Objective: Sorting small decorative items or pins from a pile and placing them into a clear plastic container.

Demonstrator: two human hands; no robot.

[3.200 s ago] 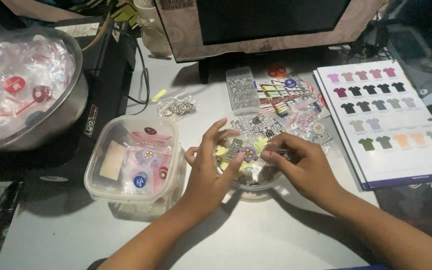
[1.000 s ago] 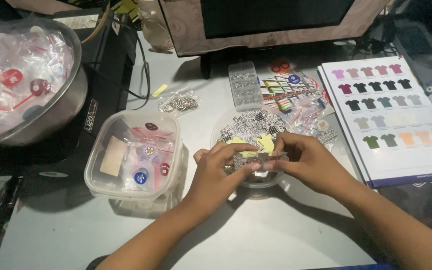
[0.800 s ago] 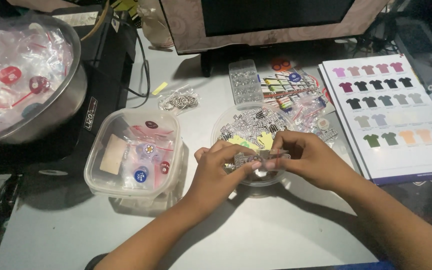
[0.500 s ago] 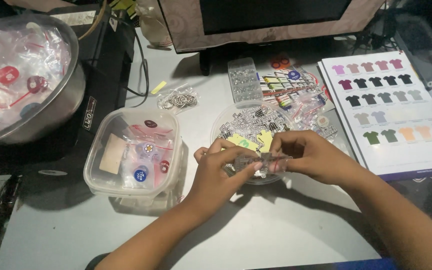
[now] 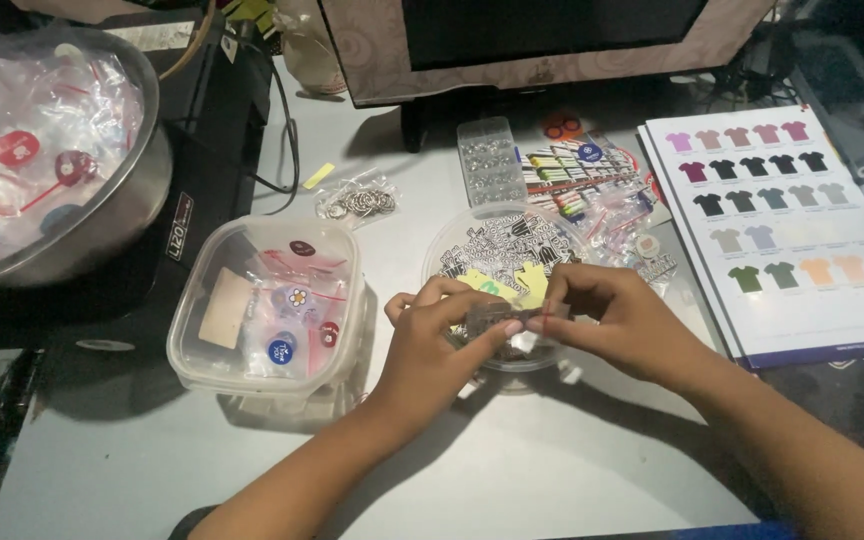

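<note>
Both hands pinch a small clear plastic packet over the round clear container near the white table's middle: left hand at one end, right hand at the other. Glossy, thin and crinkled, it looks feather-light, limp and slippery, best gripped by its edges.

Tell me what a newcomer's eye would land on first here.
At the centre, the left hand and right hand meet over a round clear tub of small charms, pinching a small clear packet between them. Far left, a big metal bowl heaped with clear bagged pieces stands out; at the right edge lies a colour chart of little shirts.
</note>
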